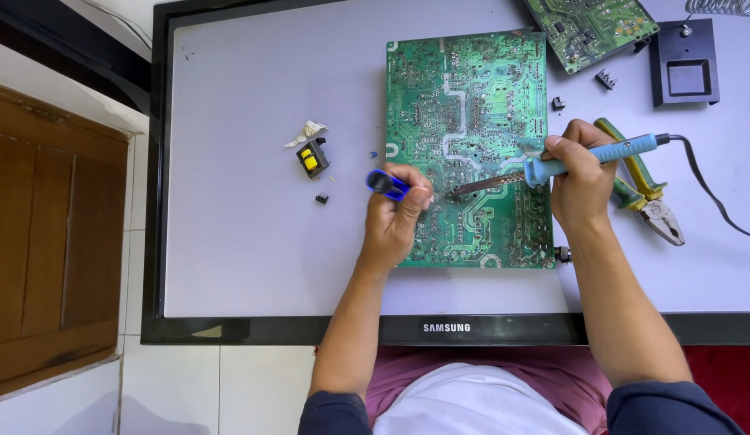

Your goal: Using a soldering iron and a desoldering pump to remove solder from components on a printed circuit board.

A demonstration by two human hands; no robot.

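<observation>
A large green circuit board (472, 105) lies solder side up on a white panel. My right hand (580, 181) grips a blue-handled soldering iron (604, 153), whose metal tip points left and touches the board near its middle. My left hand (395, 221) rests on the board's left edge and holds a blue and black tool (387, 184) close to the iron's tip.
The white panel (254, 242) has a black frame and fills the table. A small yellow and black component (312, 157) lies left of the board. Green-handled pliers (645, 189) lie right of my hand. A second board (588, 28) and a black iron stand (685, 68) sit at the top right.
</observation>
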